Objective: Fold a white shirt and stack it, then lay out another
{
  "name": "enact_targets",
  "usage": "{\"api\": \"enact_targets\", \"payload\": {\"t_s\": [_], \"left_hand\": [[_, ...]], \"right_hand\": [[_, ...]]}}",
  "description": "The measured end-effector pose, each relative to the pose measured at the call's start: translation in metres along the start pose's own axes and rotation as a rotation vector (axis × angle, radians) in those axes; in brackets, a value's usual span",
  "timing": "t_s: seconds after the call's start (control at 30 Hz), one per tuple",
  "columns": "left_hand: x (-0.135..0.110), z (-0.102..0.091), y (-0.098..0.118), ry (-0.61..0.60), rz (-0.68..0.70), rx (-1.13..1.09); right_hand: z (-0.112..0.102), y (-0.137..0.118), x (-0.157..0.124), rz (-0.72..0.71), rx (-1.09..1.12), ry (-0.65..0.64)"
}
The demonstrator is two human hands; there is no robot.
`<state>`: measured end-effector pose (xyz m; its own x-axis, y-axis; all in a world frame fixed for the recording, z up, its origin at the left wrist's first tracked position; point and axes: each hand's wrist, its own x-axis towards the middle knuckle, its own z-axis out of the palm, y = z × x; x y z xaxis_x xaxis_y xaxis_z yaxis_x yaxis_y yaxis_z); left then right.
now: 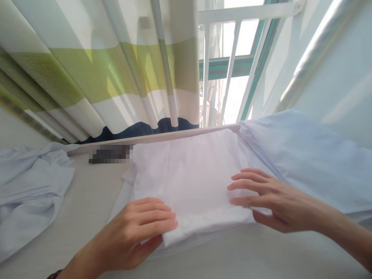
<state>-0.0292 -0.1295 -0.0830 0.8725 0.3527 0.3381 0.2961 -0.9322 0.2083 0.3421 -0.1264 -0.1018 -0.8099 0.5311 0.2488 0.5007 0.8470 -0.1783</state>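
On the pale surface [80, 197], white cloth [188, 174] is touched by half-curled left fingers [158, 227], grip unclear; right fingers [250, 201] are spread. Between them, creases could be tugged in.

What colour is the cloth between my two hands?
The cloth is plain white, clearest in the head view.

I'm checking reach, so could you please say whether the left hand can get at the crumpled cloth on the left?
Likely yes: nothing upright stands between the left hand and the crumpled cloth.

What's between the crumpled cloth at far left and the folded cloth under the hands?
Head view: a dark, pixelated item, too obscured to identify, by the far end of the folded cloth; nearer the person, bare pale surface.
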Motion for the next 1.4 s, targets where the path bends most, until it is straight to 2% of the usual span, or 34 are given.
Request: {"api": "enact_targets", "payload": {"t_s": [0.13, 0.2, 0.27, 0.33, 0.37, 0.47, 0.53, 0.6, 0.7, 0.77, 0.87, 0.97, 1.1, 1.2, 1.3, 1.4], "left_hand": [[-0.004, -0.006, 0.013, -0.22, -0.126, -0.103], [0.004, -0.007, 0.006, -0.246, -0.255, -0.09], [0.022, -0.004, -0.016, -0.15, -0.443, -0.011], [0.045, 0.006, -0.049, 0.016, -0.617, 0.087], [0.056, 0.012, -0.067, 0.056, -0.675, 0.142], [0.076, 0.032, -0.115, 0.066, -0.836, 0.326], [0.071, 0.041, -0.136, 0.012, -0.944, 0.416], [0.055, 0.046, -0.148, -0.053, -1.036, 0.431], [0.032, 0.047, -0.153, -0.101, -1.076, 0.45], [0.025, 0.047, -0.152, -0.093, -1.12, 0.48], [0.025, 0.049, -0.151, -0.064, -1.22, 0.501], [0.024, 0.05, -0.147, -0.08, -1.259, 0.502], [0.029, 0.038, -0.142, -0.188, -1.25, 0.522], [0.05, 0.026, -0.144, -0.245, -1.232, 0.539], [0.077, 0.03, -0.15, -0.168, -1.168, 0.522], [0.086, 0.047, -0.156, -0.037, -1.14, 0.53]], "right_hand": [[-0.005, -0.008, -0.001, 0.1, 0.167, -0.231], [-0.012, -0.008, 0.01, 0.173, 0.191, -0.267], [-0.016, -0.003, 0.034, 0.281, 0.138, -0.19], [-0.012, 0.009, 0.067, 0.39, 0.042, -0.086], [-0.007, 0.018, 0.085, 0.453, -0.012, -0.055], [0.019, 0.054, 0.127, 0.69, -0.134, -0.044], [0.038, 0.08, 0.137, 0.84, -0.14, -0.086], [0.053, 0.102, 0.132, 0.911, -0.118, -0.068], [0.062, 0.122, 0.112, 0.932, -0.175, 0.007], [0.063, 0.13, 0.101, 0.969, -0.205, 0.023], [0.059, 0.133, 0.093, 0.993, -0.223, -0.025], [0.048, 0.129, 0.098, 0.998, -0.262, -0.131], [0.022, 0.113, 0.124, 1.043, -0.276, -0.284], [0.015, 0.097, 0.161, 0.973, -0.22, -0.227], [0.032, 0.083, 0.196, 0.903, -0.139, -0.063], [0.064, 0.08, 0.209, 0.956, -0.057, 0.022]]}}
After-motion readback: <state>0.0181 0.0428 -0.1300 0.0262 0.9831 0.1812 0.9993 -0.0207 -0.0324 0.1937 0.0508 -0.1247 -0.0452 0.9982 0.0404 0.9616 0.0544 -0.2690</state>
